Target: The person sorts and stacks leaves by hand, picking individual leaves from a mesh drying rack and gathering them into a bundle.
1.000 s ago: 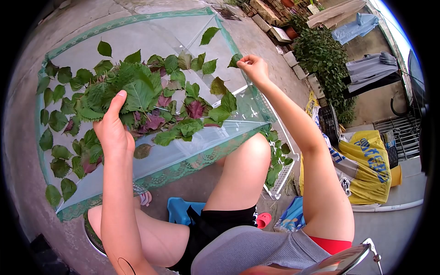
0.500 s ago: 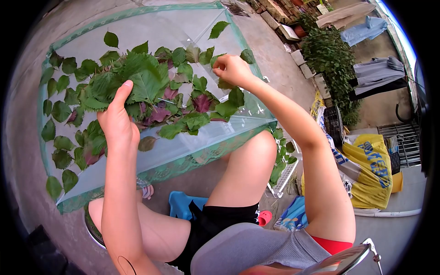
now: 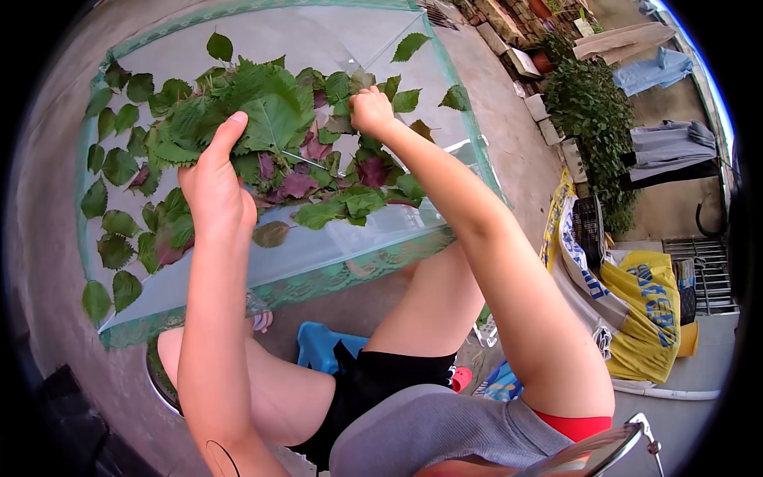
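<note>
My left hand [image 3: 218,183] is closed round a thick bunch of green leaves [image 3: 266,107], thumb on top, at the left of centre. Under and around it, green and purple leaves [image 3: 298,184] lie on a pale mesh sheet [image 3: 318,36] with green lace edging. My right hand [image 3: 371,110] is over the leaves right of the bunch, its fingers curled together; whatever they may hold is hidden. One single leaf [image 3: 455,98] lies near the sheet's right edge, and another [image 3: 410,47] lies above it.
A blue stool [image 3: 319,347] is below the sheet, between my legs. On the right are a yellow sack [image 3: 644,318], a dark basket [image 3: 587,230], a bushy plant [image 3: 588,119] and hanging clothes [image 3: 671,147]. A pink shoe [image 3: 461,379] lies by my thigh.
My right hand has moved left from the sheet's right edge to the leaves near the bunch. A leaf it held now lies on the mesh. My left hand still holds the bunch.
</note>
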Demonstrator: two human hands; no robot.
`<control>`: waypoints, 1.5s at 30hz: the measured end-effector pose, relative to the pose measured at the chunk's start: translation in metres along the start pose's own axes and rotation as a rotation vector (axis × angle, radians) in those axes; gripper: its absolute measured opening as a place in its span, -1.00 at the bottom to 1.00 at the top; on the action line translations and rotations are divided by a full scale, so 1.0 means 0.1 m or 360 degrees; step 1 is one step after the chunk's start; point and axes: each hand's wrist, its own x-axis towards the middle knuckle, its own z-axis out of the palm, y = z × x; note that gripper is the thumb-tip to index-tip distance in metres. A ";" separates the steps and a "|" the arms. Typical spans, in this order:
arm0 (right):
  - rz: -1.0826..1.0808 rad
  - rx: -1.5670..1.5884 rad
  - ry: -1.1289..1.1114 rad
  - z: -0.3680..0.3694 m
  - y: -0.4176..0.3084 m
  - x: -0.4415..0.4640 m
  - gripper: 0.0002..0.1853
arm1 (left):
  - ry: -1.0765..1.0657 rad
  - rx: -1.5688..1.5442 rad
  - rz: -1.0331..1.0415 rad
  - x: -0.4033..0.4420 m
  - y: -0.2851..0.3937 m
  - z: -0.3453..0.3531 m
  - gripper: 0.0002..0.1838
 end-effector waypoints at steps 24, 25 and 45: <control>0.0560 0.1812 0.0184 -0.77 -0.02 -0.20 -0.80 | -0.0019 -0.0011 0.0085 0.03 0.00 0.00 -0.63; 0.0612 0.2173 0.0176 -0.84 -0.03 -0.24 -0.82 | -0.0024 0.0006 0.0101 0.03 -0.02 0.00 -0.67; 0.0444 0.2730 -0.0005 -1.77 -0.44 -0.93 -0.64 | -0.0046 0.0021 0.0028 -0.03 -0.12 -0.04 -0.54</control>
